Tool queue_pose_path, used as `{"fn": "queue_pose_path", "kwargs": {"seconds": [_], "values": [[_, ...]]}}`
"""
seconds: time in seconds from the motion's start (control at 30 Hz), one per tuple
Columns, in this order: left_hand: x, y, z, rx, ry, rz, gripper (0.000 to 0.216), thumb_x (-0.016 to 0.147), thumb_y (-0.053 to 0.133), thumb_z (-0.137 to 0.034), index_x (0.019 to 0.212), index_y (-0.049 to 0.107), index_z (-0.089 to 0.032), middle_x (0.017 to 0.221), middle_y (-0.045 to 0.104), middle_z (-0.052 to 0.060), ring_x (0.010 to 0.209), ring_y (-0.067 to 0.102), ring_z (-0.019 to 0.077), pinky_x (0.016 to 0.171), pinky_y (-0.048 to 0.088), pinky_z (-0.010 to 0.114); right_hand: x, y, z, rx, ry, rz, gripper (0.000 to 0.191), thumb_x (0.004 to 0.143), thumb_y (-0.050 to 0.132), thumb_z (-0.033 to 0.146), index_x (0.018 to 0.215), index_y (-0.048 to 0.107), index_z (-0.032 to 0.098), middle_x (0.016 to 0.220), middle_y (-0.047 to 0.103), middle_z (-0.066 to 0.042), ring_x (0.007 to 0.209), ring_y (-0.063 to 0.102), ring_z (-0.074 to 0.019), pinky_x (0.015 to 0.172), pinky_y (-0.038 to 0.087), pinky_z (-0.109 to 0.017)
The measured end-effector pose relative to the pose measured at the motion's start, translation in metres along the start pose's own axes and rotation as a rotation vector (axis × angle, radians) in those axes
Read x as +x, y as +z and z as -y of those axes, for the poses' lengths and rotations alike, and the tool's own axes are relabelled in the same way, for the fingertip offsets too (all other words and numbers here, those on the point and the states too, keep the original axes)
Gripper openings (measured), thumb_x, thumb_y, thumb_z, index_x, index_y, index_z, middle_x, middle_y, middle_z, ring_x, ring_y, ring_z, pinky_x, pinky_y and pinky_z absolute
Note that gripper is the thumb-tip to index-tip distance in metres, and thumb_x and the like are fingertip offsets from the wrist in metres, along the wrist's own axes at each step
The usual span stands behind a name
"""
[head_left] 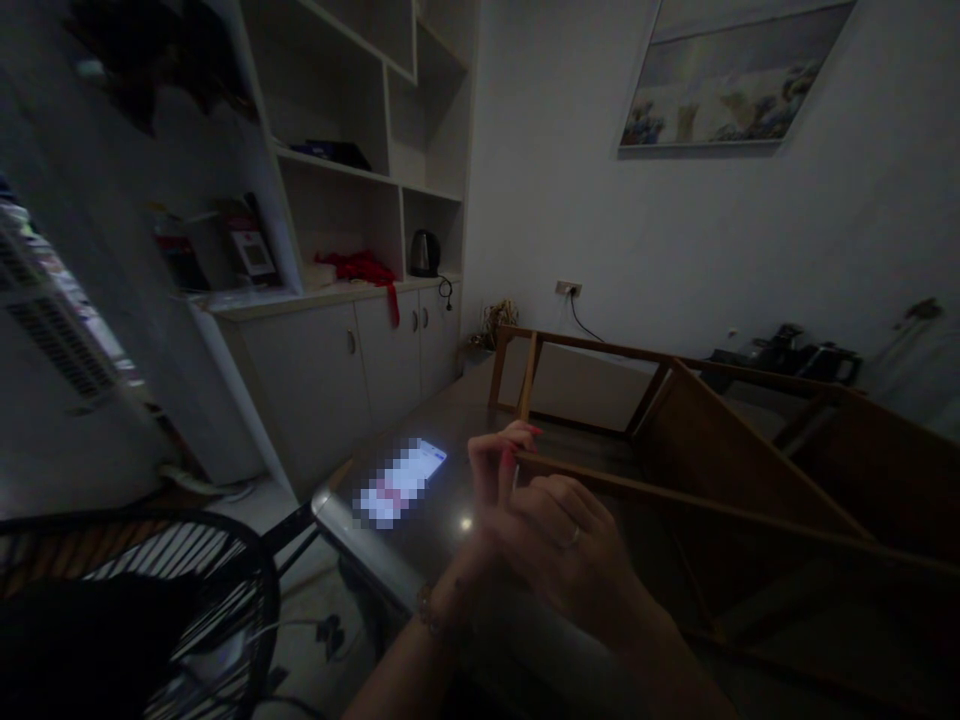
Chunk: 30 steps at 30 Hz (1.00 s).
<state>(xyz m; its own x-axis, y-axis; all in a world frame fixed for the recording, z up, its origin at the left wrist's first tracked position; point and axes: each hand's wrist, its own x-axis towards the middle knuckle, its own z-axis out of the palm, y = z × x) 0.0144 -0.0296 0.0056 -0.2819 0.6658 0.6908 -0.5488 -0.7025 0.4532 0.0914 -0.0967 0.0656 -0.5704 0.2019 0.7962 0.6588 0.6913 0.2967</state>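
My left hand (496, 468), with red nails and a bracelet at the wrist, is raised with its fingers pinched at the near end of a thin wooden rail (675, 500). The rail belongs to a wooden furniture frame (720, 440) lying tipped over on the dark table (341, 512). My right hand (574, 545), wearing a ring, is curled and pressed against the left hand just below the rail; what its fingers hold is hidden. A phone (401, 482) with a lit screen lies flat on the table, left of both hands.
A black wire fan guard (161, 575) stands at lower left beside the table. White cabinets and shelves (337, 350) line the left wall, holding a kettle (424, 252) and a red cloth (364, 268). A framed picture (727, 80) hangs on the far wall.
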Motion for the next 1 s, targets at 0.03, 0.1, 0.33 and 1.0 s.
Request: {"fn": "queue_pose_path", "kwargs": {"seconds": [0.03,0.1,0.33,1.0], "values": [[0.0,0.0,0.001,0.006,0.016,-0.006,0.007,0.103,0.051,-0.035,0.101,0.053,-0.029,0.09,0.061,-0.003,0.097,0.063,0.0162,0.096,0.049,0.04,0.0,-0.001,-0.001,0.029,-0.008,-0.011,0.015,0.1,0.053,0.017,0.106,0.067,0.02,0.091,0.067,-0.002,0.092,0.059,-0.0161,0.088,0.049,-0.029],[0.0,0.0,0.003,0.009,0.055,-0.003,0.006,0.104,0.049,-0.034,0.102,0.052,-0.029,0.089,0.061,-0.003,0.097,0.063,0.0162,0.095,0.049,0.04,0.0,-0.003,-0.004,0.086,-0.006,-0.028,0.016,0.101,0.052,0.015,0.112,0.064,0.017,0.093,0.069,-0.003,0.092,0.061,-0.0157,0.088,0.051,-0.029],[0.0,-0.003,0.001,0.042,-0.002,0.022,0.007,0.104,0.047,-0.035,0.103,0.05,-0.029,0.093,0.061,-0.002,0.105,0.063,0.0179,0.098,0.049,0.042,0.003,-0.008,-0.006,0.146,0.02,-0.04,0.014,0.103,0.05,0.016,0.104,0.064,0.016,0.089,0.072,-0.002,0.086,0.063,-0.0148,0.087,0.051,-0.028],[0.001,-0.005,0.0,0.052,0.007,0.061,0.009,0.104,0.048,-0.038,0.105,0.05,-0.029,0.094,0.06,-0.003,0.104,0.061,0.0172,0.099,0.047,0.043,0.005,0.001,0.0,0.436,0.251,-0.146,0.015,0.101,0.058,0.023,0.091,0.068,0.018,0.078,0.07,-0.001,0.074,0.062,-0.0131,0.071,0.053,-0.025]]}}
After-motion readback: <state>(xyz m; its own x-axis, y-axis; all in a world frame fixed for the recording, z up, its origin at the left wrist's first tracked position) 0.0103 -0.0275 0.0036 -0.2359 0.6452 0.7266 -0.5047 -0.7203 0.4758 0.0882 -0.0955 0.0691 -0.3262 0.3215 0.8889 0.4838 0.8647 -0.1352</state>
